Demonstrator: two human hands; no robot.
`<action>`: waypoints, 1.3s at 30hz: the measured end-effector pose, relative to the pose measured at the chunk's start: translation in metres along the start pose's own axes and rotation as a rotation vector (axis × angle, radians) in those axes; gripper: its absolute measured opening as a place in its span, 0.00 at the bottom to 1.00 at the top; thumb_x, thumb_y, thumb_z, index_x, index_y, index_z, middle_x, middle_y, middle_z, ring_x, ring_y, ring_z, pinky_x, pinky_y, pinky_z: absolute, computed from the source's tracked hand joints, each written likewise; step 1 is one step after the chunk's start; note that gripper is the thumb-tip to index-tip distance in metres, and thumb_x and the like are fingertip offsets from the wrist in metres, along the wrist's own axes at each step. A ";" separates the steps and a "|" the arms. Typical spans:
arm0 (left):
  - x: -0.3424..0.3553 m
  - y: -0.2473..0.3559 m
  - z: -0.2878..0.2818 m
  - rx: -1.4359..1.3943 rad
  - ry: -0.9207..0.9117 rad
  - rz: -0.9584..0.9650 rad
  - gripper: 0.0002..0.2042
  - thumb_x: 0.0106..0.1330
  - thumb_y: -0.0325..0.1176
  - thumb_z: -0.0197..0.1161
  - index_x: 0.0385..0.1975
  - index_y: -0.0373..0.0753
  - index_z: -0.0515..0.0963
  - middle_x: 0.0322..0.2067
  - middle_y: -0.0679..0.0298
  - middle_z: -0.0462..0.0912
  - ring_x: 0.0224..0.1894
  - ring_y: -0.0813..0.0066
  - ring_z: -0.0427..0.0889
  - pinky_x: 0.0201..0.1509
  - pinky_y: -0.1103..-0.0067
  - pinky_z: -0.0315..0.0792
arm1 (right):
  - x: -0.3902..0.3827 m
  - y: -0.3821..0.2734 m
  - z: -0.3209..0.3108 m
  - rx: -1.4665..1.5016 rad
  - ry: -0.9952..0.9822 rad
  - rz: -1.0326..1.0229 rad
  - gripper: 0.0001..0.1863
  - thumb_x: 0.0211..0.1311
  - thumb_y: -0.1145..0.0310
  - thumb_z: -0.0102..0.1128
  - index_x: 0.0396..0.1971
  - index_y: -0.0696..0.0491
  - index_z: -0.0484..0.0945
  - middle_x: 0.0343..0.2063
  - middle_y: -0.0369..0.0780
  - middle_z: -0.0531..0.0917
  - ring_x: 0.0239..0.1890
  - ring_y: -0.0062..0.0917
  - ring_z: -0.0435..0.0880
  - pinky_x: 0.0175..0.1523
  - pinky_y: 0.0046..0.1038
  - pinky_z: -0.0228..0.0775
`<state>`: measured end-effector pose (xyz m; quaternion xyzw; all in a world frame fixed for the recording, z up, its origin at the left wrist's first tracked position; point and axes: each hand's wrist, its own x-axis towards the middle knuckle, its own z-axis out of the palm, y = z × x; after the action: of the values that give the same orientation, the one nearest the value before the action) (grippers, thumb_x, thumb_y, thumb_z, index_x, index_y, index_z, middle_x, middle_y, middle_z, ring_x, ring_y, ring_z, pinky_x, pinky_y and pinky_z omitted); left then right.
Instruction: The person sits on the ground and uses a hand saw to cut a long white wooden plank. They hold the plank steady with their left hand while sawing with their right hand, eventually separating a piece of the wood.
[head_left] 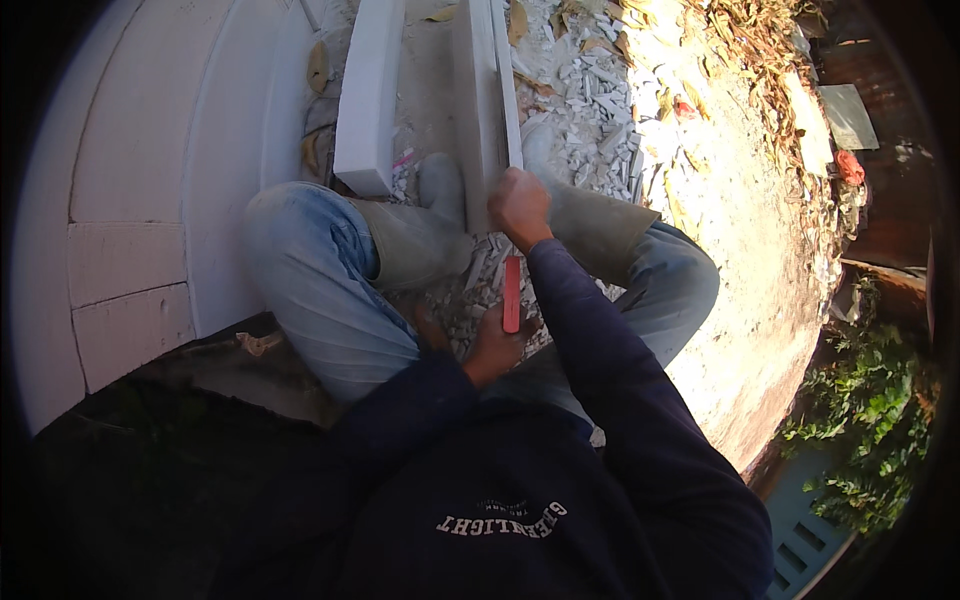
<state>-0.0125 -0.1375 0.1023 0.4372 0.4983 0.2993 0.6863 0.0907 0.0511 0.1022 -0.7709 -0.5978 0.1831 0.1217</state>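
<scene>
My left hand point(497, 346) is low between my knees, its fingers closed on a flat red stick-shaped tool point(512, 293) that points away from me. Ahead of it, my right hand point(521, 208) is a fist at the near end of a thin white strip point(508, 90). This strip runs along the right edge of a long white slab point(481, 100), which lies between my boots and points away. What else the right fist may hold is hidden. Left of the slab lies a second thick white block point(371, 110).
A wall of white blocks point(130, 150) stands on the left. White broken chips point(597, 110) cover the ground between and beyond my grey boots point(438, 185). Dry leaves point(745, 60) lie at the far right, and a green bush point(870, 420) grows on the right.
</scene>
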 end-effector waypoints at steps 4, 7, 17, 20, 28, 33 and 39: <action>0.002 0.032 0.023 0.045 -0.044 0.228 0.14 0.61 0.24 0.66 0.45 0.32 0.73 0.36 0.60 0.78 0.42 0.66 0.79 0.49 0.70 0.73 | 0.009 0.028 -0.004 0.113 -0.077 0.050 0.16 0.60 0.62 0.59 0.33 0.62 0.82 0.36 0.59 0.84 0.44 0.55 0.84 0.53 0.46 0.75; 0.014 0.007 0.039 0.168 -0.083 0.220 0.20 0.61 0.23 0.63 0.54 0.30 0.70 0.49 0.50 0.76 0.55 0.57 0.76 0.61 0.67 0.68 | 0.011 0.048 -0.012 0.210 -0.207 0.024 0.23 0.65 0.54 0.57 0.36 0.65 0.80 0.39 0.62 0.83 0.48 0.59 0.81 0.55 0.49 0.72; 0.024 -0.011 0.044 0.140 -0.135 0.188 0.11 0.60 0.26 0.64 0.42 0.31 0.76 0.41 0.47 0.80 0.51 0.50 0.79 0.53 0.63 0.71 | -0.010 0.060 0.011 0.076 -0.033 -0.065 0.22 0.70 0.56 0.54 0.31 0.63 0.79 0.35 0.61 0.82 0.43 0.59 0.80 0.51 0.52 0.69; 0.026 -0.020 0.038 0.178 0.049 0.120 0.11 0.58 0.27 0.67 0.37 0.32 0.75 0.34 0.43 0.81 0.43 0.42 0.81 0.45 0.60 0.72 | -0.014 0.045 0.012 0.028 -0.048 -0.032 0.23 0.70 0.54 0.52 0.33 0.63 0.80 0.36 0.60 0.83 0.44 0.58 0.81 0.52 0.51 0.71; 0.018 -0.021 0.036 0.162 0.188 0.220 0.16 0.57 0.30 0.71 0.40 0.30 0.74 0.34 0.42 0.81 0.42 0.38 0.81 0.42 0.57 0.73 | -0.021 0.024 0.006 -0.075 0.030 -0.087 0.12 0.55 0.66 0.58 0.26 0.60 0.82 0.29 0.55 0.85 0.36 0.53 0.85 0.46 0.48 0.76; 0.017 -0.025 0.018 0.158 0.046 0.126 0.16 0.57 0.27 0.70 0.43 0.30 0.74 0.33 0.46 0.80 0.40 0.41 0.80 0.44 0.61 0.74 | -0.020 0.024 0.014 -0.084 0.054 -0.103 0.10 0.53 0.67 0.58 0.27 0.59 0.83 0.29 0.53 0.85 0.35 0.52 0.85 0.45 0.47 0.76; 0.008 -0.010 0.026 0.229 0.059 0.207 0.13 0.59 0.26 0.69 0.40 0.31 0.74 0.30 0.48 0.80 0.36 0.50 0.82 0.42 0.64 0.74 | -0.018 0.038 0.005 0.077 0.003 0.010 0.18 0.63 0.58 0.59 0.29 0.60 0.81 0.34 0.58 0.84 0.42 0.55 0.83 0.50 0.50 0.73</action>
<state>0.0144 -0.1435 0.0931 0.5528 0.5014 0.3221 0.5825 0.1184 0.0237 0.0847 -0.7689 -0.5864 0.2054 0.1511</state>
